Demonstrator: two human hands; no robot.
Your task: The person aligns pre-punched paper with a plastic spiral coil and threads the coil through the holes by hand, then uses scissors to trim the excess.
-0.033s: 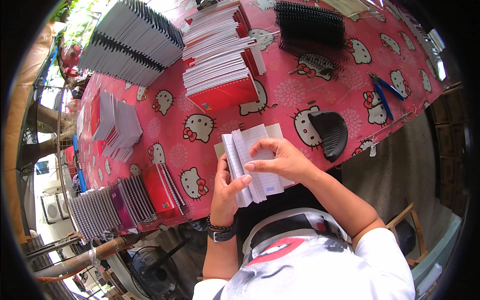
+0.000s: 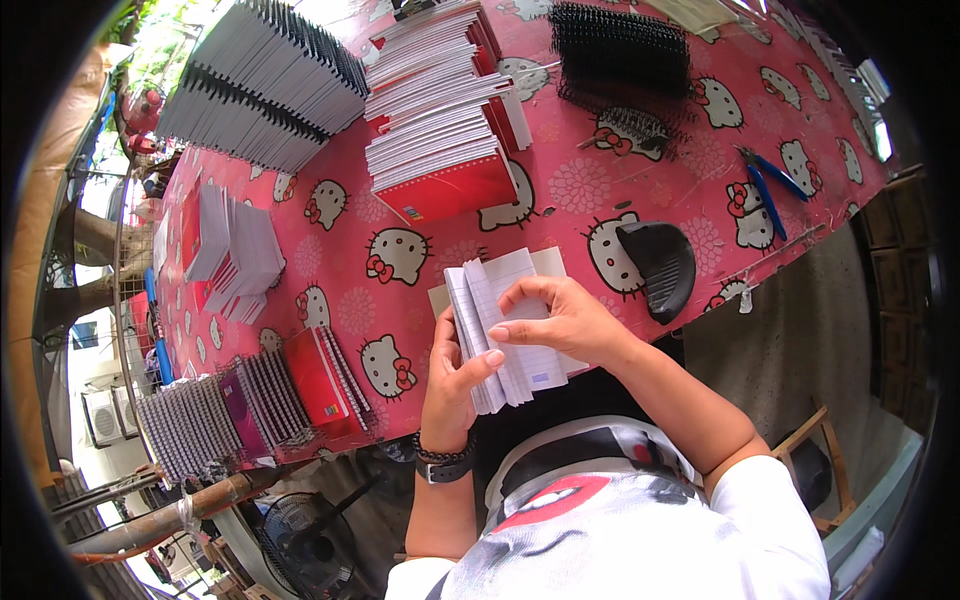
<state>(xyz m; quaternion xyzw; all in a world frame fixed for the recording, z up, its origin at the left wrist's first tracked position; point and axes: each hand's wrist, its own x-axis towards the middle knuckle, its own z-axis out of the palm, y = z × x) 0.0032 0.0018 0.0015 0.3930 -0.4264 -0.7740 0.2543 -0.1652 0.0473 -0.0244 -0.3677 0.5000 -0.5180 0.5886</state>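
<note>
An opened, unbound-looking notebook (image 2: 518, 350) with lined white pages lies at the table's near edge, its leaves fanned up on the left. My left hand (image 2: 460, 378) grips the raised leaves from the left side, thumb across them; a bracelet and dark watch circle that wrist. Over the right-hand page, my right hand (image 2: 560, 322) has bent fingers touching the paper, with thumb and forefinger apart. Pale sheets or a cover show beneath the pages. Whether the notebook has a binding is hidden. A black curved object (image 2: 660, 270) sits to the right of my right hand.
A pink patterned tablecloth (image 2: 580, 185) covers the table. Red-covered page stacks (image 2: 445, 190), spiral-bound notebooks (image 2: 265, 85), more red booklets (image 2: 235, 250) and a coil-bound row (image 2: 200, 425) stand left and back. Black wire coils (image 2: 620, 55) and blue-handled pliers (image 2: 770, 190) lie right. A fan (image 2: 310, 540) stands below.
</note>
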